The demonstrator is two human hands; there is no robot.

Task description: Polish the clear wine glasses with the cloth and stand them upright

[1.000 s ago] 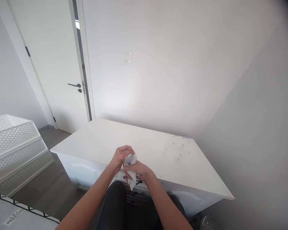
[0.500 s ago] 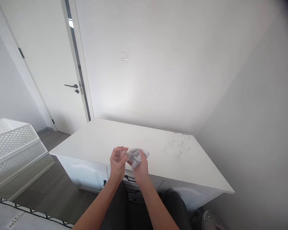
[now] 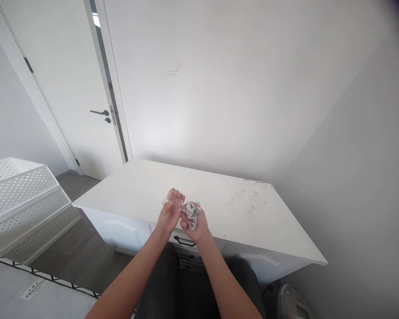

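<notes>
Over the front edge of the white countertop [image 3: 146, 186], my left hand [image 3: 168, 216] is closed around a clear drinking glass [image 3: 167, 198], tilted with its rim to the left. My right hand [image 3: 201, 225] grips a crumpled light grey cloth [image 3: 192, 212]. Cloth and glass meet between the two hands, and fingers hide the far end of the glass. Several clear glasses [image 3: 260, 187] stand together at the countertop's right end; their outlines are faint.
A white cabinet with a black drawer handle [image 3: 184, 241] is below the countertop. At left stands a white perforated rack [image 3: 33, 190], near a door with a dark handle [image 3: 99, 112]. A grey device [image 3: 294, 303] sits low at right.
My left hand has turned the glass, so its rim now points up and left. The cloth is bunched tighter in my right hand, whose knuckles have rolled round. The view has shifted slightly.
</notes>
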